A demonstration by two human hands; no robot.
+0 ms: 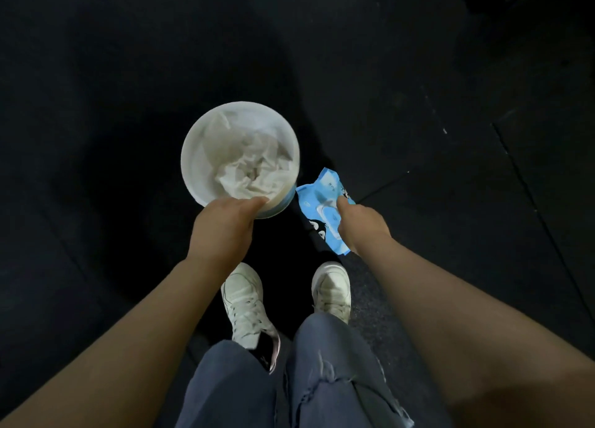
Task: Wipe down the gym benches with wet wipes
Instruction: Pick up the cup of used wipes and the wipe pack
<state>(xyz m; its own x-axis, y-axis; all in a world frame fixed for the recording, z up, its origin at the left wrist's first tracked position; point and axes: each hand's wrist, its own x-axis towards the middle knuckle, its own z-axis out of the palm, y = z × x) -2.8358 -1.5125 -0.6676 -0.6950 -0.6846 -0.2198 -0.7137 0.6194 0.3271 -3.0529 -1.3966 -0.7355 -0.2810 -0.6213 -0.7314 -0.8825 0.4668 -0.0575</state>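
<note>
You are standing on a dark floor [418, 89] and looking straight down past your 2 arms. Your left hand [225, 225] is gripping the near rim of a round white tub [196, 144], thumb curled over the edge, holding it out in front of you with its open mouth facing up. Crumpled white wipes [248, 160] are lying loose inside the tub, just beyond your left thumb.

Your right hand [360, 225] is pinching a blue pack of wet wipes [322, 202], thumb pressed on its top face beside the pale flap. The pack is sticking out to the left of that hand, its long axis running away from you and tilted slightly leftward, far end pointing toward the tub. That far corner is sitting just beside the tub's right wall; you cannot tell whether they are touching.

Below your hands, your 2 white sneakers [244, 302] are pointing forward, and your blue jeans [325, 373] are filling the nearest part of the view.
</note>
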